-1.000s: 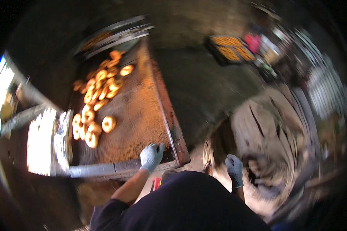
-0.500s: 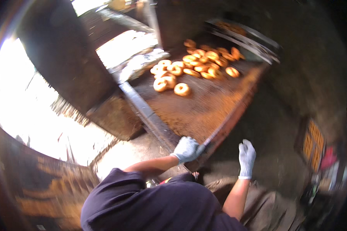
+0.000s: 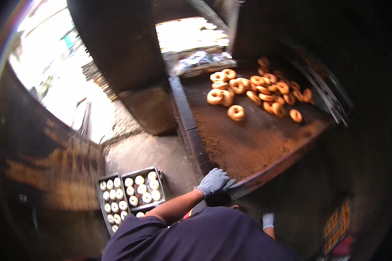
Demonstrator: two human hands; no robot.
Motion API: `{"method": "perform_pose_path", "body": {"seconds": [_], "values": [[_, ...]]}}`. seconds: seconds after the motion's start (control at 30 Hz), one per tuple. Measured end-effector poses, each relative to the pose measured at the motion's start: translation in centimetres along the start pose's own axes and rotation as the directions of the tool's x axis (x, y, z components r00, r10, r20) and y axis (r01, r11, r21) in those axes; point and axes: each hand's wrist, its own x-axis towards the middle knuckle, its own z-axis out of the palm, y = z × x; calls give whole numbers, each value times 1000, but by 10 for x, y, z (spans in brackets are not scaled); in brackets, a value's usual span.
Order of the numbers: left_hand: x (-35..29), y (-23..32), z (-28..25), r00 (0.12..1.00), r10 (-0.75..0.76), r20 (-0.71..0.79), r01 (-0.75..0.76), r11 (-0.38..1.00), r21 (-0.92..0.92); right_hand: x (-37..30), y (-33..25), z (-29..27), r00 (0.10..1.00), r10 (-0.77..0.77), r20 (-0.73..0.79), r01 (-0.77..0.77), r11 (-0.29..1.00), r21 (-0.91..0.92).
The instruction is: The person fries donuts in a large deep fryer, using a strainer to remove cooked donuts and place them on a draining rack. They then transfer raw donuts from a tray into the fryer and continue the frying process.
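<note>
My left hand [image 3: 214, 181], in a grey knit glove, is closed over the near corner of a large rusty-brown mesh-topped table [image 3: 244, 152]. Its fingers lie over the rim. Brown ring doughnuts [image 3: 236, 113] are heaped toward the far side of this table, some lying singly nearer to me. My right hand [image 3: 268, 220], in a pale glove, hangs low to the right of my body, apart from the table. It is small and blurred, so its fingers cannot be made out, and I see nothing held in it.
On the floor at left stand two dark trays [image 3: 162, 201] of pale dough rings. A dark post [image 3: 117, 52] rises beside the table's left edge, before a bright opening. Metal racks [image 3: 324, 87] border the far right. Another tray of brown rings [image 3: 335, 224] lies at lower right.
My view has swung left, bringing the trays of pale rings into sight. My left hand stays on the table corner. My right hand has dropped lower, toward my body.
</note>
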Motion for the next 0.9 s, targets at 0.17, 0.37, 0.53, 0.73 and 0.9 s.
{"method": "perform_pose_path", "body": {"seconds": [0.17, 0.37, 0.53, 0.73, 0.9], "values": [[-2, -7, 18, 992, -88, -90, 96, 992, 84, 15, 41, 34, 899, 221, 379, -405, 747, 527], [9, 19, 18, 926, -204, -318, 287, 928, 238, 32, 171, 90, 820, 467, 332, -522, 372, 767], [46, 24, 35, 802, -405, -440, 543, 800, 254, 95, 326, -90, 737, 649, -188, 146, 119, 982], [217, 41, 67, 489, -597, -636, 569, 771, -286, 189, 447, -367, 550, 515, -657, 667, 202, 717], [386, 52, 56, 629, -534, -566, 426, 845, -324, 368, 486, -439, 666, 381, -642, 582, 274, 766]]}}
